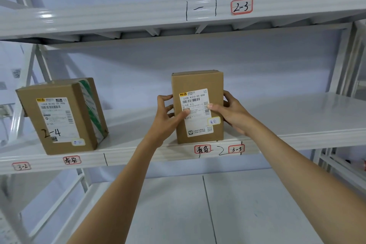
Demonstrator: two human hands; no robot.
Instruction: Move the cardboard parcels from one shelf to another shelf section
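Observation:
A tall cardboard parcel (195,82) with a white shipping label stands upright at the front of the middle shelf (297,117), above the tags marked 3-3. My left hand (168,117) grips its left side, thumb on the label. My right hand (230,113) grips its right side, thumb also on the label. A second, wider parcel (59,117) with green-striped tape and "2-4" written on it sits to the left on the same shelf, above the 3-2 tag, untouched.
The white metal rack has an upper shelf beam (138,16) labelled 2-3 and a lower shelf board (247,204) beneath my arms. Upright posts (344,61) stand at the right, diagonal braces (25,77) at the left.

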